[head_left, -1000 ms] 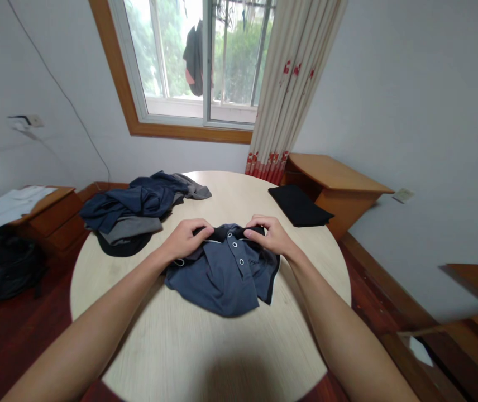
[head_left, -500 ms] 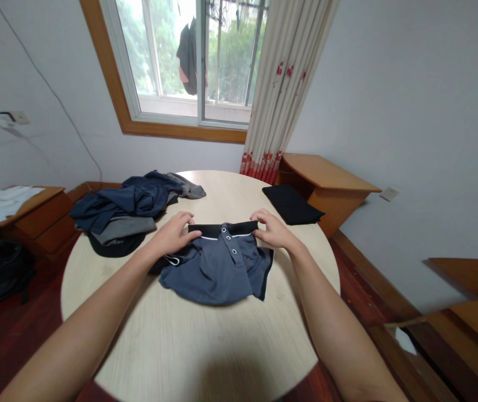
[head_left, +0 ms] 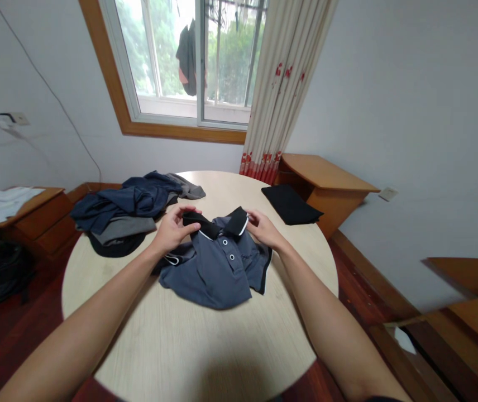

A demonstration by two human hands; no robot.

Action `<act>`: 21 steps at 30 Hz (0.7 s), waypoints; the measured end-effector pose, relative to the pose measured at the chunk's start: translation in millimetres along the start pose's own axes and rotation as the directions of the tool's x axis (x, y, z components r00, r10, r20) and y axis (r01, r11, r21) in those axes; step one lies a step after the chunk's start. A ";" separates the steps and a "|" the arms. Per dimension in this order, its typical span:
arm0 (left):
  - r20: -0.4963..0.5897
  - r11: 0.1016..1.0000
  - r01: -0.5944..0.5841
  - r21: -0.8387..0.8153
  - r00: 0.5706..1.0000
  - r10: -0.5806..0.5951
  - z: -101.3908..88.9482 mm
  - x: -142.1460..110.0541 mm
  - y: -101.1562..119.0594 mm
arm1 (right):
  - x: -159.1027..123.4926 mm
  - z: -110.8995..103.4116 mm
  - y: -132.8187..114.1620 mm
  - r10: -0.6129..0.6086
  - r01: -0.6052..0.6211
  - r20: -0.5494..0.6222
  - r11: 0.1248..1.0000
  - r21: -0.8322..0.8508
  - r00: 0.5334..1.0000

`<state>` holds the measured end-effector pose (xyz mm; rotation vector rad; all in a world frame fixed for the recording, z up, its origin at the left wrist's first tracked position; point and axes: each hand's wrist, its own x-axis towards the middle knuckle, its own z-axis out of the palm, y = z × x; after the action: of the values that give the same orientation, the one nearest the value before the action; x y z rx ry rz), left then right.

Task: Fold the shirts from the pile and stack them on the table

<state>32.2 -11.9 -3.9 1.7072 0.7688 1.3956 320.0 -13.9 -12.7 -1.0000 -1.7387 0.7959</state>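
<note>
A grey-blue polo shirt (head_left: 216, 273) with a black, white-trimmed collar lies crumpled in the middle of the round wooden table (head_left: 172, 346). My left hand (head_left: 174, 228) pinches the left end of the collar and lifts it off the table. My right hand (head_left: 262, 229) grips the right end of the collar, which stands up folded. Two snap buttons show on the placket between my hands.
A heap of dark blue and grey clothes (head_left: 128, 207) lies at the table's far left. A folded black garment (head_left: 291, 204) sits at the far right edge. A wooden side table (head_left: 326, 178) stands behind it, next to a curtain (head_left: 283, 84). A low cabinet (head_left: 33, 215) is on the left.
The collar, stretched flat between my hands half a second ago, is now raised and folded up. Both hands have lifted slightly and moved closer together.
</note>
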 end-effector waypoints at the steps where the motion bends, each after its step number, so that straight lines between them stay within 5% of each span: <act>1: 0.007 1.000 0.005 0.003 1.000 -0.005 0.2 -0.3 -1.7 | 0.0 0.4 1.6 0.046 -0.046 0.080 0.999 -0.003 0.996; 4: 0.050 1.000 -0.005 0.004 0.999 0.005 -1.9 0.1 -4.6 | -0.3 -3.0 -0.5 0.058 -0.066 0.154 0.997 0.044 0.986; 7: 0.108 1.000 0.030 0.005 0.994 -0.031 -5.9 0.6 -6.5 | -1.0 -9.8 -9.4 -0.030 0.025 0.048 0.993 0.113 0.998; 9: 0.156 0.986 0.165 0.019 0.974 -0.166 -6.6 -0.5 -9.6 | -1.4 -12.9 -14.0 -0.062 0.065 -0.028 0.990 0.124 0.998; 12: 0.225 0.917 0.396 0.046 0.890 -0.396 -2.3 -4.7 -14.2 | -1.5 -12.7 -15.0 -0.052 0.064 -0.099 0.990 0.125 0.994; 17: 0.405 0.845 0.534 0.035 0.766 -0.500 7.0 -11.9 -10.2 | 0.1 -7.9 -10.2 -0.050 0.069 -0.157 0.990 0.120 0.986; 19: 0.379 0.826 0.564 0.015 0.761 -0.526 7.1 -11.6 -8.2 | 0.9 -8.3 -9.3 -0.053 0.076 -0.175 0.989 0.126 0.983; 21: 0.272 0.831 0.552 -0.062 0.811 -0.518 5.0 -8.2 -8.3 | 1.5 -10.3 -9.4 -0.044 0.069 -0.181 0.988 0.138 0.983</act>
<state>35.5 -15.5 -15.6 1.3687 0.9021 0.8064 326.7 -16.0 -0.5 -0.8925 -1.5287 0.7610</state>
